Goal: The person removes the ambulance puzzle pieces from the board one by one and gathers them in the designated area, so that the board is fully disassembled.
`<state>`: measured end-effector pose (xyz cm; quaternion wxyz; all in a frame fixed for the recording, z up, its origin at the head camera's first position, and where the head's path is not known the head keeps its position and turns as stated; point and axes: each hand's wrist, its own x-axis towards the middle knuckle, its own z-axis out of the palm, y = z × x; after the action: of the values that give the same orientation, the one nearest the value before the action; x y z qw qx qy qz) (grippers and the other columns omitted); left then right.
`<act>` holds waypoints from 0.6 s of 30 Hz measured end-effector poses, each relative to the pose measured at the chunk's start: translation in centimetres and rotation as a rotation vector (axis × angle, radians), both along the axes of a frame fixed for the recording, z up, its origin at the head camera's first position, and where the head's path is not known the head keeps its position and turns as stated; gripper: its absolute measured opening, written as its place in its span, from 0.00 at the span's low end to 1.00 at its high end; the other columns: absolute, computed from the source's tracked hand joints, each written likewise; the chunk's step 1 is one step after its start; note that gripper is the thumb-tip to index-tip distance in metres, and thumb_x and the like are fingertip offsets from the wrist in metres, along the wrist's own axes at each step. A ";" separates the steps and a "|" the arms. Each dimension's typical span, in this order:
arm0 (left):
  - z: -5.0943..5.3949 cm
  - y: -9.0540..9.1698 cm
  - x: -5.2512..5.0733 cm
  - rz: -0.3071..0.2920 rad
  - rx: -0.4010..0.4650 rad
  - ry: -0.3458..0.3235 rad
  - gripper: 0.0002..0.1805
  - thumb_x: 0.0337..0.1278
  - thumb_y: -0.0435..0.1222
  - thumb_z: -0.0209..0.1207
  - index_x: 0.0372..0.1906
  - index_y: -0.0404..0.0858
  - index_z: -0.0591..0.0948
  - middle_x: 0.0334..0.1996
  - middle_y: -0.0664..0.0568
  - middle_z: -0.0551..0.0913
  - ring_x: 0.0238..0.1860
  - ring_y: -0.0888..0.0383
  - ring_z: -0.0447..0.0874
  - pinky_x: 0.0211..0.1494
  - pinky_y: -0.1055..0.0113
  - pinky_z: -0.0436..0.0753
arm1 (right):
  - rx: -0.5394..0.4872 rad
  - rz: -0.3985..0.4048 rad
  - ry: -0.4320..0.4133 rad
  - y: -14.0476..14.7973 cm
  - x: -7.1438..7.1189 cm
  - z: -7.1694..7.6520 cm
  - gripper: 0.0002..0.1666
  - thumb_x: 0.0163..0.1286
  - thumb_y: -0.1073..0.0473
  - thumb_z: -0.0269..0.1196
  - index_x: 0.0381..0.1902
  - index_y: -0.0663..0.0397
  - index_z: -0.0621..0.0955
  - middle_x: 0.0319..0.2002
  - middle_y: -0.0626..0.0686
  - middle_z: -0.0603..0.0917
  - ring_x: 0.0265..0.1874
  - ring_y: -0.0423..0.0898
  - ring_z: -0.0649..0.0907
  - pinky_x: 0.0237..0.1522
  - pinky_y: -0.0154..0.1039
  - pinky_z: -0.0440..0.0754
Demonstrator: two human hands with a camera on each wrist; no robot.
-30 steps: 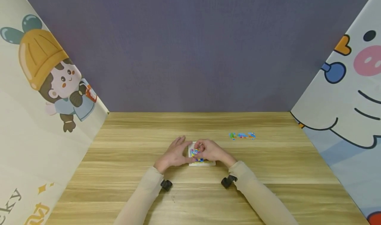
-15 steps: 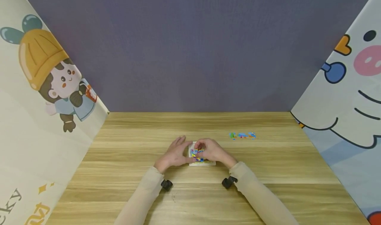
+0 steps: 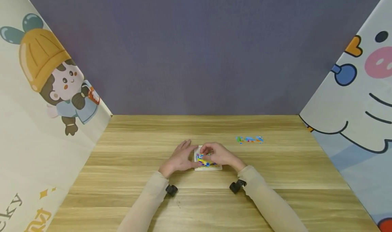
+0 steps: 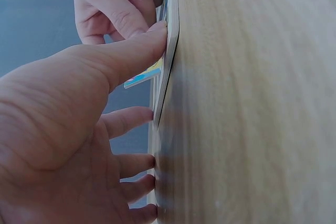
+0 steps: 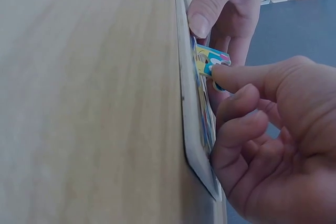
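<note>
A thin white-edged puzzle board (image 3: 211,169) lies on the table between my hands, bearing a picture in yellow, blue and purple. My right hand (image 3: 221,154) pinches a small blue and yellow puzzle piece (image 5: 211,59), tilted up from the board's surface. Its other fingers are curled in. My left hand (image 3: 181,157) rests at the board's left side, fingers spread and fairly straight. In the left wrist view, the left thumb (image 4: 139,51) presses on the board's edge. The right hand hides part of the picture in the head view.
Several loose puzzle pieces (image 3: 249,139) lie in a row on the wooden table (image 3: 137,140), behind and to the right of the board. A dark grey panel (image 3: 196,55) rises at the back. Printed cartoon walls stand left and right.
My right hand has shifted slightly to the right, and more of the yellow part of the picture shows beneath it. My left hand stays in place; the loose pieces have not moved.
</note>
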<state>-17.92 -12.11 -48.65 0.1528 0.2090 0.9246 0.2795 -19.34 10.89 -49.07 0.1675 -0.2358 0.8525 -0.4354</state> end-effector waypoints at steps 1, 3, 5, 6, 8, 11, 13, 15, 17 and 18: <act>0.0 0.0 0.0 0.001 0.002 0.000 0.46 0.62 0.56 0.71 0.81 0.43 0.69 0.86 0.35 0.50 0.87 0.34 0.43 0.86 0.32 0.51 | -0.003 0.000 -0.002 0.0 0.0 0.0 0.06 0.73 0.62 0.69 0.46 0.50 0.84 0.43 0.48 0.87 0.44 0.42 0.83 0.52 0.44 0.83; 0.1 0.0 0.0 0.003 0.005 -0.004 0.46 0.62 0.56 0.71 0.81 0.43 0.69 0.86 0.35 0.50 0.87 0.34 0.43 0.86 0.32 0.50 | -0.009 0.000 -0.008 0.1 -0.1 -0.1 0.06 0.73 0.63 0.69 0.46 0.51 0.85 0.43 0.48 0.87 0.44 0.42 0.84 0.53 0.43 0.83; 0.1 0.0 0.0 0.003 0.007 -0.006 0.46 0.62 0.56 0.71 0.81 0.43 0.69 0.86 0.35 0.50 0.87 0.34 0.43 0.86 0.33 0.50 | -0.016 0.000 -0.012 0.1 -0.1 0.0 0.06 0.74 0.63 0.68 0.46 0.51 0.85 0.43 0.48 0.87 0.44 0.42 0.84 0.53 0.43 0.83; 0.2 0.0 0.0 0.003 0.005 -0.006 0.46 0.62 0.56 0.71 0.81 0.43 0.69 0.87 0.35 0.50 0.87 0.34 0.43 0.87 0.33 0.50 | -0.016 -0.001 -0.012 0.1 -0.1 -0.1 0.05 0.74 0.62 0.68 0.46 0.51 0.85 0.43 0.48 0.87 0.44 0.42 0.84 0.53 0.43 0.83; 0.2 0.0 0.0 0.004 0.002 -0.006 0.46 0.62 0.56 0.71 0.81 0.43 0.69 0.87 0.36 0.50 0.87 0.35 0.43 0.87 0.33 0.50 | -0.018 -0.001 -0.013 0.1 -0.1 -0.1 0.05 0.75 0.62 0.68 0.46 0.51 0.85 0.43 0.48 0.87 0.44 0.42 0.84 0.53 0.43 0.83; 0.1 0.1 -0.1 0.005 0.001 -0.002 0.46 0.62 0.55 0.72 0.80 0.43 0.70 0.86 0.35 0.50 0.87 0.35 0.44 0.86 0.33 0.51 | -0.023 -0.003 -0.019 0.1 -0.1 -0.1 0.05 0.75 0.62 0.69 0.46 0.51 0.85 0.42 0.48 0.87 0.44 0.41 0.84 0.53 0.43 0.83; 0.1 0.1 -0.1 0.005 0.002 -0.002 0.46 0.61 0.55 0.72 0.80 0.43 0.70 0.86 0.35 0.50 0.87 0.35 0.44 0.86 0.33 0.51 | -0.030 -0.004 -0.025 0.1 -0.1 -0.1 0.05 0.74 0.62 0.69 0.46 0.52 0.85 0.42 0.48 0.87 0.44 0.41 0.84 0.53 0.43 0.84; 0.1 0.1 -0.1 0.005 0.003 -0.003 0.46 0.61 0.55 0.72 0.80 0.43 0.70 0.86 0.35 0.50 0.87 0.35 0.44 0.86 0.33 0.51 | -0.039 -0.007 -0.030 0.1 -0.1 -0.1 0.05 0.74 0.62 0.69 0.46 0.52 0.85 0.43 0.48 0.87 0.44 0.42 0.84 0.53 0.43 0.84; 0.1 0.1 -0.1 0.005 0.004 -0.004 0.46 0.61 0.55 0.72 0.81 0.44 0.70 0.87 0.36 0.50 0.87 0.35 0.43 0.86 0.33 0.51 | -0.052 -0.015 -0.033 0.1 -0.1 -0.1 0.05 0.74 0.62 0.69 0.46 0.52 0.86 0.43 0.49 0.87 0.45 0.42 0.84 0.54 0.44 0.85; 0.2 0.1 -0.1 0.006 0.006 -0.004 0.46 0.61 0.55 0.72 0.81 0.44 0.69 0.87 0.36 0.50 0.87 0.35 0.43 0.87 0.33 0.50 | -0.061 -0.017 -0.033 0.2 -0.1 -0.1 0.05 0.74 0.62 0.69 0.46 0.52 0.86 0.43 0.50 0.87 0.45 0.42 0.84 0.55 0.45 0.85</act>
<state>-18.00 -12.00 -48.48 0.1533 0.2062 0.9240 0.2831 -19.44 11.06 -49.17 0.1703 -0.2263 0.8381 -0.4663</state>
